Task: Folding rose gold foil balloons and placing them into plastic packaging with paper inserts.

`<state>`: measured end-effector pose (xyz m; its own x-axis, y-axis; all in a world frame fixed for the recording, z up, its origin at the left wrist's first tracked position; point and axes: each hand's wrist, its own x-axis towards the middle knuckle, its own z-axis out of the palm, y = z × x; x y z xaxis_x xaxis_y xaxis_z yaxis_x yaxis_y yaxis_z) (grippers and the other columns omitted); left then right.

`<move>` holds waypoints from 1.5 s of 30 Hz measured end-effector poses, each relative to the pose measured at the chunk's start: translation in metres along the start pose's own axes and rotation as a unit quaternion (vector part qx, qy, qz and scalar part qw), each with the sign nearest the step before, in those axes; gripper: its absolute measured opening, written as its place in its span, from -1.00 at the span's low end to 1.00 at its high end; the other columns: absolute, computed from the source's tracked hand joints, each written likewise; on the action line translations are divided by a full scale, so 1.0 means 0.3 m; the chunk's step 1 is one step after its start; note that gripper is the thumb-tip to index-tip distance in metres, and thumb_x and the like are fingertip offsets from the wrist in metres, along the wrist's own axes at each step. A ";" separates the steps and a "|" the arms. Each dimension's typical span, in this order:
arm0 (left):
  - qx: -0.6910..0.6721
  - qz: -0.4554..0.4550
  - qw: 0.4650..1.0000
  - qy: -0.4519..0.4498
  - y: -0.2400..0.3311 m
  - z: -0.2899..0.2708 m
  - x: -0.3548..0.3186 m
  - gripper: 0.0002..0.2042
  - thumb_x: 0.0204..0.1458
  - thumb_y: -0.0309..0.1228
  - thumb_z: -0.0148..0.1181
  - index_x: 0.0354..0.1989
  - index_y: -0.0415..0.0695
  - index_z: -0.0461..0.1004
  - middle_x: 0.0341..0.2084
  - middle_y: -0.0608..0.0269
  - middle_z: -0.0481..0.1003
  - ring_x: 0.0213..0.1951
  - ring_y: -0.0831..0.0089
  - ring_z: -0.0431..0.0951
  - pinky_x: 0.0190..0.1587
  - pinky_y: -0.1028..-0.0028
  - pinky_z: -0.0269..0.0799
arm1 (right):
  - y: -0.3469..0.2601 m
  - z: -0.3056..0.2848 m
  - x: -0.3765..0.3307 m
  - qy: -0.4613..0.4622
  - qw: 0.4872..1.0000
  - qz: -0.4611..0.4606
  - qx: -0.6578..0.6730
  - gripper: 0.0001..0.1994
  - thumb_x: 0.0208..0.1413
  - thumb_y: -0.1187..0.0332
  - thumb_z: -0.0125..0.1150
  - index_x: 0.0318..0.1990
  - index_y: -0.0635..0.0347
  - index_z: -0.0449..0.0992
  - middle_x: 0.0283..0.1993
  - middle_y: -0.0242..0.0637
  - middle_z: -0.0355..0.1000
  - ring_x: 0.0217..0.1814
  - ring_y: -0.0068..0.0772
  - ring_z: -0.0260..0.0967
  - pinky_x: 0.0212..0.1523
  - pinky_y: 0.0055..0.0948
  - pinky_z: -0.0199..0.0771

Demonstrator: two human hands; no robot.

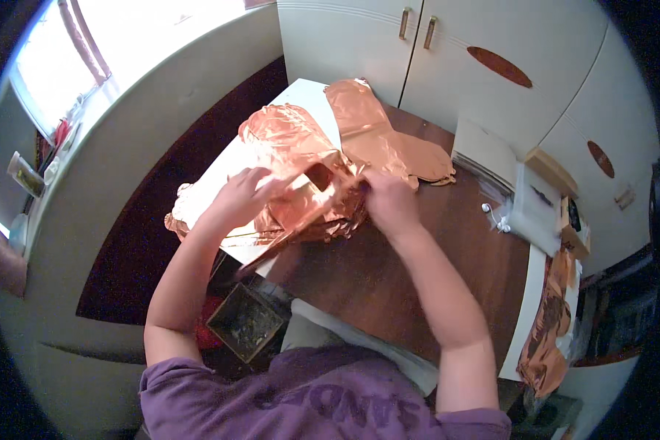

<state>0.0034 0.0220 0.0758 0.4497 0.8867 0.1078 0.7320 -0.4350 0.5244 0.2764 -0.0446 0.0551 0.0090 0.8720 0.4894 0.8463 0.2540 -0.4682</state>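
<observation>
A shiny copper-coloured foil balloon point(301, 209), flat and crumpled, lies mostly over the white sheet at the table's left end. Its near edge is lifted and smeared by motion between my two hands. At its left side, my left hand point(238, 196) has its fingers bent onto the foil, the fingertips blurred against it. My right hand point(392, 202) pinches the foil at its right side, with the fingers closed. Just beyond lies another flat foil balloon point(389, 147), with rounded lobes reaching toward the back and the right.
The brown tabletop point(396, 286) stretches to my right. White earphones point(497, 218), clear plastic packets point(532, 213) and wooden boxes point(554, 172) stand along the right edge, near more copper foil point(554, 330). White cupboards point(491, 59) border the back. Below left sits an open square box point(246, 323).
</observation>
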 end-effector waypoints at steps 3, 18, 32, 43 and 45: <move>0.108 -0.030 0.993 0.021 -0.239 0.087 -0.036 -0.47 0.12 -0.09 0.09 0.14 -0.23 0.35 0.06 -0.17 0.39 0.10 -0.07 0.40 0.19 0.17 0.28 | 0.111 -0.148 -0.166 -0.093 0.980 -0.151 -0.086 -0.84 0.01 0.49 0.05 -0.28 0.17 0.53 -0.32 -0.14 0.50 -0.27 -0.06 0.50 -0.25 -0.23 0.54; 0.040 0.394 0.916 -0.058 0.306 0.407 0.006 -0.38 -0.04 -0.13 0.30 0.20 -0.10 0.33 0.26 -0.10 0.21 0.32 -0.13 0.10 0.36 0.02 -0.01 | 0.199 -0.425 -0.556 -0.092 0.962 0.255 0.025 -0.73 0.08 0.26 0.25 -0.15 0.25 0.52 -0.16 -0.03 0.50 -0.11 0.04 0.45 -0.05 -0.12 0.45; 0.032 0.434 0.893 -0.110 0.600 0.680 -0.032 -0.32 -0.01 -0.13 0.22 0.27 -0.17 0.22 0.22 -0.13 0.24 0.29 -0.12 0.15 0.31 -0.01 0.02 | 0.440 -0.647 -0.803 -0.237 0.956 0.159 -0.068 -0.29 -0.13 0.05 0.40 0.25 -0.01 0.36 0.42 -0.09 0.09 0.48 0.09 -0.08 0.43 0.04 -0.13; 0.058 0.377 0.912 -0.152 0.648 0.696 -0.087 -0.33 0.04 -0.05 0.17 0.26 -0.19 0.22 0.29 -0.14 0.14 0.33 -0.16 0.05 0.35 -0.05 -0.11 | 0.966 -0.988 -1.115 0.174 0.797 0.513 -0.268 -0.66 -0.05 0.12 0.38 -0.34 0.25 0.57 -0.31 -0.17 0.56 -0.28 -0.28 0.53 -0.20 -0.31 0.51; 0.033 0.391 0.904 -0.170 0.709 0.694 -0.070 -0.37 0.03 -0.10 0.21 0.25 -0.15 0.24 0.25 -0.16 0.18 0.33 -0.18 0.07 0.34 -0.07 -0.05 | 1.000 -0.991 -1.113 0.167 0.782 0.519 -0.301 -0.57 -0.13 0.00 0.42 -0.35 0.24 0.55 -0.28 -0.12 0.56 -0.24 -0.16 0.53 -0.14 -0.21 0.51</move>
<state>0.2562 -0.1216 0.0091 0.9659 0.2100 0.1514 0.1469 -0.9261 0.3475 0.6855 -0.3840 -0.0300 0.9118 0.2926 0.2879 0.3860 -0.8500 -0.3585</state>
